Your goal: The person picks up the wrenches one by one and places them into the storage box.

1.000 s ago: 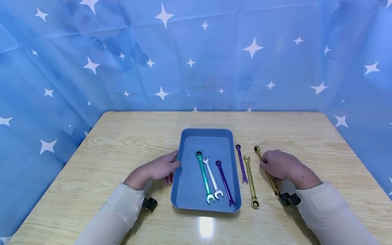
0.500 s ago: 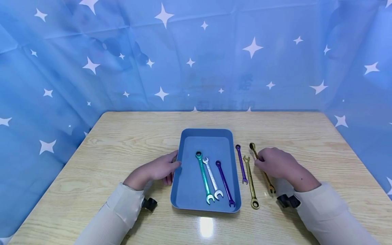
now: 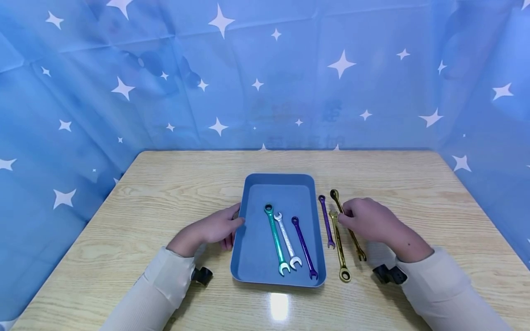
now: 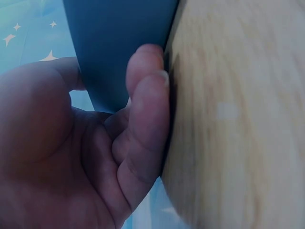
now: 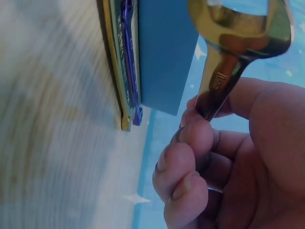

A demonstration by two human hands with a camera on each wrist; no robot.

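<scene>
My right hand (image 3: 370, 220) grips a gold combination wrench (image 5: 221, 71) around its shaft, ring end pointing away and open end toward me. In the right wrist view it is lifted off the table. The held wrench overlaps the head of a second gold wrench (image 3: 340, 250) lying on the table. Beside that one lies a small purple wrench (image 3: 326, 223). At the left side of the blue tray (image 3: 256, 257), my left hand (image 3: 217, 226) holds the wall, thumb at the rim and fingers outside (image 4: 150, 114) near the table.
Inside the tray lie a green wrench (image 3: 274, 234), a silver wrench (image 3: 286, 236) and a dark purple wrench (image 3: 303, 243). The wooden table (image 3: 186, 174) ends at a blue starred curtain (image 3: 256, 55) behind.
My right hand has carried the gold wrench left, toward the tray and over the other gold wrench's head. The left hand and tray have stayed in place.
</scene>
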